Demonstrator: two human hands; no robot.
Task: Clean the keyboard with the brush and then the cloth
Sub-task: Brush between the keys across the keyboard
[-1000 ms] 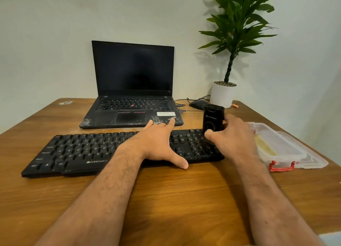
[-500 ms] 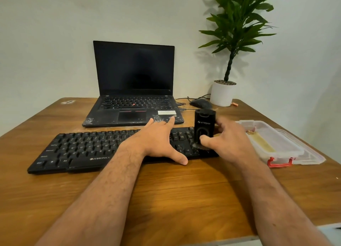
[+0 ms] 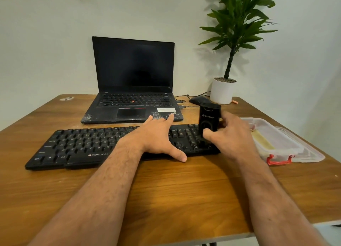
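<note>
Pale wall [image 3: 46,43] behind, brown wooden table [image 3: 175,199] in front. On the table, a long black keyboard [image 3: 83,146], lying flat, close to the near edge. Left hand [image 3: 156,137] spread flat across the middle of the keyboard, fingers straight and open, thumb [image 3: 178,156] sticking out over the front edge and down onto the wood, fingertips reaching past the back edge toward the laptop. Right hand [image 3: 232,137] curled around a black brush [image 3: 209,122] with a blocky body (white letters on its front, too blurry to read), thumb on the near face and fingers round the far side. Brush standing upright on the right end of the keyboard, bottom end down on the keys; bristles too dark to make out. Behind the keyboard, an open black laptop [image 3: 132,90] with a dark screen and scuffed white marks on its front corners. To the right of the laptop, a dark mouse [image 3: 198,100] with a thin cable, and just beside that a white pot with a tall green plant [image 3: 236,24]. A small orange thing [image 3: 235,102] next to the pot, too tiny to name. At the right side of the table, a clear plastic box [image 3: 276,144] with red clips, something pale yellow inside (maybe the cloth, hard to tell). Both bare forearms reaching in from the bottom.
</note>
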